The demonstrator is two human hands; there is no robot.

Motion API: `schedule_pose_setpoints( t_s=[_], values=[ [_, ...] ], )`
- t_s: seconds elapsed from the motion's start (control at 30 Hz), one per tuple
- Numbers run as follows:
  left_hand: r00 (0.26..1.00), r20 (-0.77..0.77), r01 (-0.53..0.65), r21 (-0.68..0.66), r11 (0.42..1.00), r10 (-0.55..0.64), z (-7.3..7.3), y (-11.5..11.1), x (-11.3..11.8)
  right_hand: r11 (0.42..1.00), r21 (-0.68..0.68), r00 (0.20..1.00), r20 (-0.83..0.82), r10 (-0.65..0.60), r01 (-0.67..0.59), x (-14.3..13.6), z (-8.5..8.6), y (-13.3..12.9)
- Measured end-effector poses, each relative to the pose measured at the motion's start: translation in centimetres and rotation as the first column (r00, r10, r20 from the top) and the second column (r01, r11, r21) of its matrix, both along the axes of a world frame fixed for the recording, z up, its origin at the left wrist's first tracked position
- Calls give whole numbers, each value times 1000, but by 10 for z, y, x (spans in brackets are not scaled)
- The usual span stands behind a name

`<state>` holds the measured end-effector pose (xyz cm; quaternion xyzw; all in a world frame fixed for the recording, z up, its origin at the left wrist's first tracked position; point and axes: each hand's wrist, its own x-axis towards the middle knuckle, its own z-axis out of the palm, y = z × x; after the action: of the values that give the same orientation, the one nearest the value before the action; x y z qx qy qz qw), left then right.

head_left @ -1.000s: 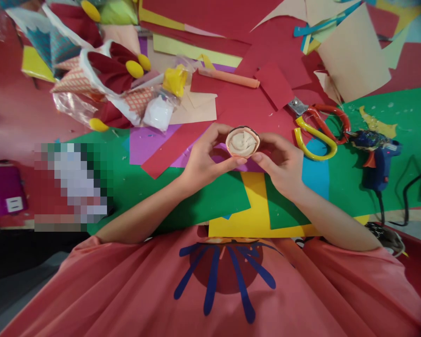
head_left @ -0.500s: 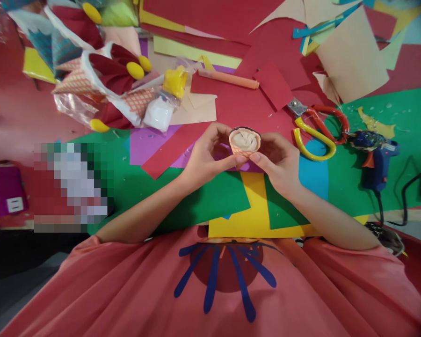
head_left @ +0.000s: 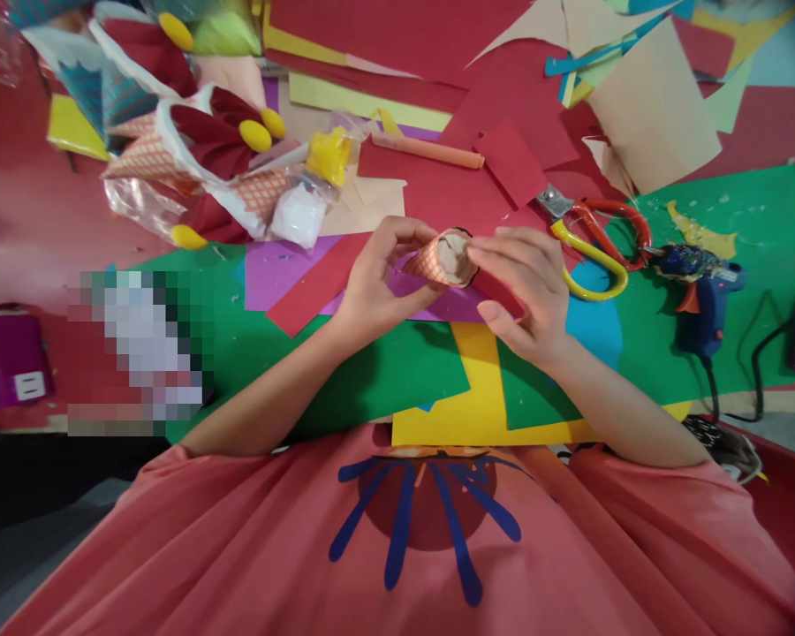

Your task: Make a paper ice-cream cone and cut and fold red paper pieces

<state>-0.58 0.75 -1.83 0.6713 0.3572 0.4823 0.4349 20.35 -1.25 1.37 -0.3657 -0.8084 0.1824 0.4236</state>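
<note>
A small paper cone (head_left: 430,261) with an orange lattice pattern lies tilted between my hands, its open end turned to the right. Pale crumpled filling (head_left: 453,256) shows inside its dark-edged rim. My left hand (head_left: 388,276) is closed around the cone, thumb below and fingers above. The fingertips of my right hand (head_left: 526,287) touch the rim and filling, with its thumb held apart from them. Under the hands lie purple paper (head_left: 291,274) and green sheets (head_left: 384,371).
Red-and-yellow-handled scissors (head_left: 596,238) and a blue glue gun (head_left: 706,300) with a cord lie to the right. Finished-looking decorated cones (head_left: 139,132) crowd the upper left. An orange marker (head_left: 430,150) and paper scraps (head_left: 655,106) cover the back.
The cone has tipped from upright to lying sideways, its mouth now facing right. My right hand has loosened from the cone's side, its fingers moving to the rim.
</note>
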Motion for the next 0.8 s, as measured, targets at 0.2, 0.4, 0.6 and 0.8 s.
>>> schedule_pose_setpoints(
  t_s=[0.2,0.4,0.6,0.8],
  values=[
    [999,-26,28,-17,999,-28,-4,-1,2,978,-209,995,85,47,-28,-2,-1,-1],
    [998,-46,44,32,999,-42,-6,0,3,997,-64,992,111,55,-48,-2,-1,0],
    [986,-157,-40,127,991,60,-1,8,-5,977,-70,972,-105,-209,202,1,-2,6],
    [894,-328,-246,209,947,305,-3,33,-29,948,-228,947,-181,-266,223,5,-9,14]
  ],
)
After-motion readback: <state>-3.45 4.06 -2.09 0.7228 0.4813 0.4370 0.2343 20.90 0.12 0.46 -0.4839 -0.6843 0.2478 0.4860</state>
